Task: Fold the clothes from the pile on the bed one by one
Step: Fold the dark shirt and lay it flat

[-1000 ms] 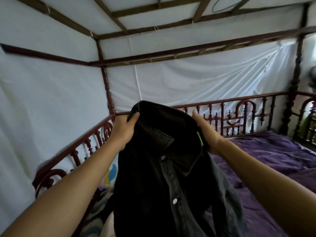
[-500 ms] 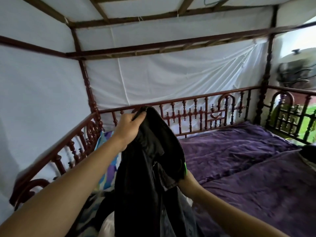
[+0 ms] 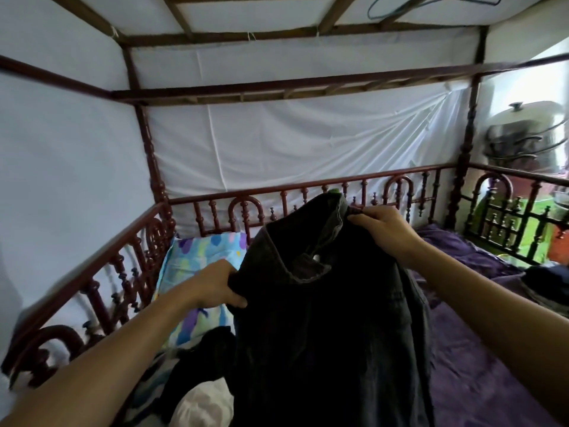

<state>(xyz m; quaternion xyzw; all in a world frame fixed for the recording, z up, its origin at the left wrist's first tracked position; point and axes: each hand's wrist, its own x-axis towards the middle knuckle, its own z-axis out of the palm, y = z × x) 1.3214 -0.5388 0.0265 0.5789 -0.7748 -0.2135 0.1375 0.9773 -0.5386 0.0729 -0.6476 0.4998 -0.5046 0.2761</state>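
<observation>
Dark denim shirt [image 3: 332, 318] hangs at centre frame, held up above the bed [image 3: 477, 380], collar and one pale button facing the camera. Left hand [image 3: 215, 286] grips its edge at centre left, fingers curled round the fabric. Right hand [image 3: 381, 229] pinches the cloth beside the collar, higher, right of centre. Lower left: a black garment [image 3: 200, 359] and a white garment [image 3: 203, 405] lie heaped, just beside a patterned pillow [image 3: 197, 254]. Purple sheet covers the bed at lower right. A red-brown wooden rail [image 3: 308, 188] crosses behind, with white netting [image 3: 308, 143] above.
</observation>
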